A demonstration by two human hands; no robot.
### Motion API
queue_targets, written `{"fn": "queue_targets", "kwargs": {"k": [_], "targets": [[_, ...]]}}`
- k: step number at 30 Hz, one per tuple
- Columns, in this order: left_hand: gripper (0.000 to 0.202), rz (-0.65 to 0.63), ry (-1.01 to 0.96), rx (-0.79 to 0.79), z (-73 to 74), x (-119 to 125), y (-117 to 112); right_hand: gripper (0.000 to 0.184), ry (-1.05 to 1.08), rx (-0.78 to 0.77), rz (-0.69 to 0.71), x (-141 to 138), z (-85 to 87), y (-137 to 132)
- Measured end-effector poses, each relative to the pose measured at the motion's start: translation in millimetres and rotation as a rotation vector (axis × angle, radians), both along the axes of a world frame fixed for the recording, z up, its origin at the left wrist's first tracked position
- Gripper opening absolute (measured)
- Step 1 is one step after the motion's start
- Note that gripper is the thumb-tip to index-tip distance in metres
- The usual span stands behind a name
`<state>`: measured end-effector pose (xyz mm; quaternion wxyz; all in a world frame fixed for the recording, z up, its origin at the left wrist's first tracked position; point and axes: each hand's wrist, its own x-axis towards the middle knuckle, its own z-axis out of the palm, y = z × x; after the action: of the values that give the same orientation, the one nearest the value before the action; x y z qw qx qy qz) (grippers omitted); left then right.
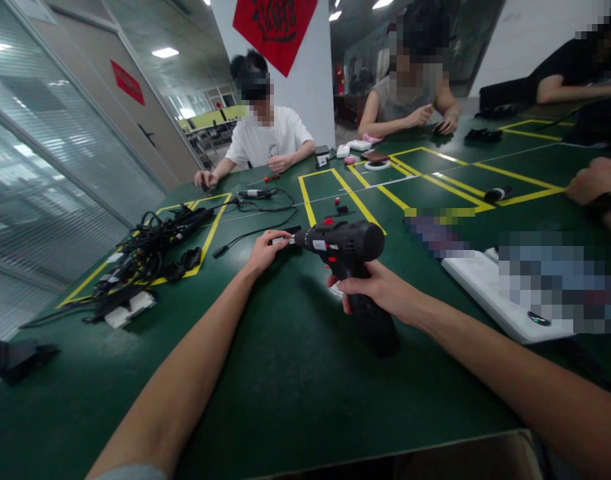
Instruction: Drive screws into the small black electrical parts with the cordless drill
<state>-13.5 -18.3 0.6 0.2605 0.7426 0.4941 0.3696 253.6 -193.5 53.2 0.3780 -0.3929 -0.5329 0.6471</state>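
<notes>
Okay so the right hand (373,290) is wrapped firmly around the grip of a black and red cordless drill (343,250), while the left hand (268,251) is pinching the drill's nose end, so both hands are clamped on it and well apart from each other. The drill is sitting out in front of the person, over a green table (295,400), just below a rectangle of yellow tape (315,193), though I can't tell if its base is touching the tabletop. A tangle of black cables (150,247) is lying off to the left, a white tray (478,293) is sitting to the right, and a co-worker in a white T-shirt (270,137) is working across the table
</notes>
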Motion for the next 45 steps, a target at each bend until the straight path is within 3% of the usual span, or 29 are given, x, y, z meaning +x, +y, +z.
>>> {"fn": "queue_targets", "kwargs": {"k": [7,15,23,34,45], "targets": [[0.030,-0.004,0.002,0.014,1.2,1,-2,0.035,-0.042,0.129,-0.001,-1,-0.2,-3],[0.028,-0.019,0.017,0.045,0.7,1,-1,0.028,-0.013,0.172,0.020,-3,-0.1,-13],[0.028,-0.032,0.035,0.052,0.6,-1,-2,0.023,-0.074,0.111,-0.002,-4,9.3,-21],[0.027,-0.021,0.032,0.050,0.7,0,-2,0.026,-0.084,0.111,-0.036,-8,-0.4,-15],[0.029,-0.024,0.051,0.050,0.3,0,-2,0.028,-0.097,-0.057,-0.095,-9,4.0,-16]]}}
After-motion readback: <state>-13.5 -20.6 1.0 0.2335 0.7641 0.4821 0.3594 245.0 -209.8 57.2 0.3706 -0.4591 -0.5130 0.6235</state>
